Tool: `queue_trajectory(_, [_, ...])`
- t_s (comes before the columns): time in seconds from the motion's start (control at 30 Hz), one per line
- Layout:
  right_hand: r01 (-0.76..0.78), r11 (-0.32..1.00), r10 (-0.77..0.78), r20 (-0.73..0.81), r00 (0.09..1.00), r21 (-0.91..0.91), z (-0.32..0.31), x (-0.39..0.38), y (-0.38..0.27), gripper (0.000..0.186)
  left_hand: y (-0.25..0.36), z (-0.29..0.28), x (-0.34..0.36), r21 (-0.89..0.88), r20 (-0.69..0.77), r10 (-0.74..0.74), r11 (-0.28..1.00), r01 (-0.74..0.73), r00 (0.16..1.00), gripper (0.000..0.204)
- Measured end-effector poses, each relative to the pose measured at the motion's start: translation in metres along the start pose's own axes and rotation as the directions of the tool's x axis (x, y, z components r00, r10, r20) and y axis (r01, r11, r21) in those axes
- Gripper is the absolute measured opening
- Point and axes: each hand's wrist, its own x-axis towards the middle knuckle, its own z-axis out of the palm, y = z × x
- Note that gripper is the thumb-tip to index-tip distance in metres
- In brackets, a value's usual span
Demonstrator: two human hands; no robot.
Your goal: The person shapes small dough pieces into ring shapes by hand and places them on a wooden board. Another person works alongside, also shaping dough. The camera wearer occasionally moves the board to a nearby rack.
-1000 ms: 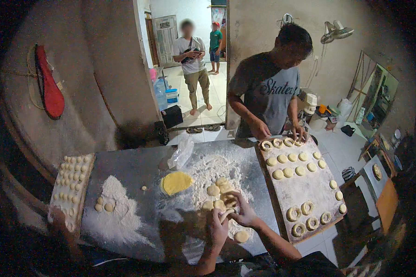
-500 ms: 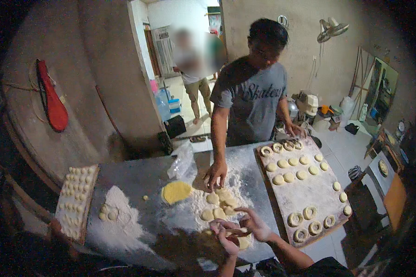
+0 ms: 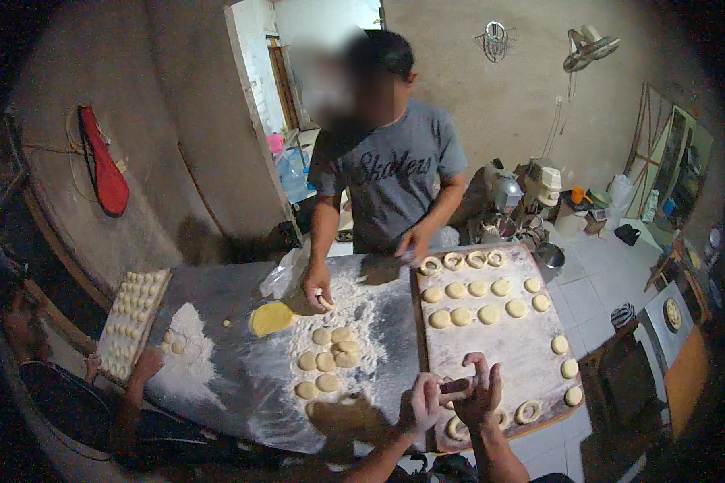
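My left hand [image 3: 424,404] and right hand [image 3: 480,390] are closed around a dough ring [image 3: 453,390] above the lower part of the floured board [image 3: 491,354]. Some of the ring is hidden by my fingers. The board carries rows of dough rounds [image 3: 487,314] and several rings [image 3: 528,411]. To the left of my hands, pale dough discs [image 3: 325,362] lie in scattered flour on the metal table, near a flat yellow piece [image 3: 271,319].
A person [image 3: 387,177] across the table holds a small dough piece. Another person [image 3: 56,386] at the left reaches toward a flour pile [image 3: 184,374] beside a tray of small dough balls [image 3: 135,306]. Mixers [image 3: 507,197] and a plastic bag [image 3: 278,278] are behind.
My hands have moved from the loose discs to over the board, holding the ring. The person opposite has picked up dough. The view has shifted, bringing the left co-worker further in.
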Motion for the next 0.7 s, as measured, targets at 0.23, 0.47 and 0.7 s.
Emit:
queue_trajectory(0.23, [-0.080, 0.965, 0.066, -0.060, 0.996, -0.251, -0.089, -0.034, -0.034, 0.040, -0.003, 0.096, -0.017, 0.013, 0.137, 0.006, 1.000, -0.007, 0.991, 0.017])
queue_trajectory(0.47, [0.082, 0.991, -0.093, -0.112, 0.989, -0.103, -0.160, -0.042, -0.036, 0.039, 0.038, 0.152, -0.004, 0.014, 0.177, -0.085, 0.996, 0.083, 0.981, 0.028])
queue_trajectory(0.7, [0.054, 0.997, -0.043, -0.174, 0.984, 0.061, -0.196, -0.048, -0.077, 0.058, 0.055, 0.191, 0.017, 0.034, 0.302, -0.070, 0.997, 0.063, 0.951, 0.032])
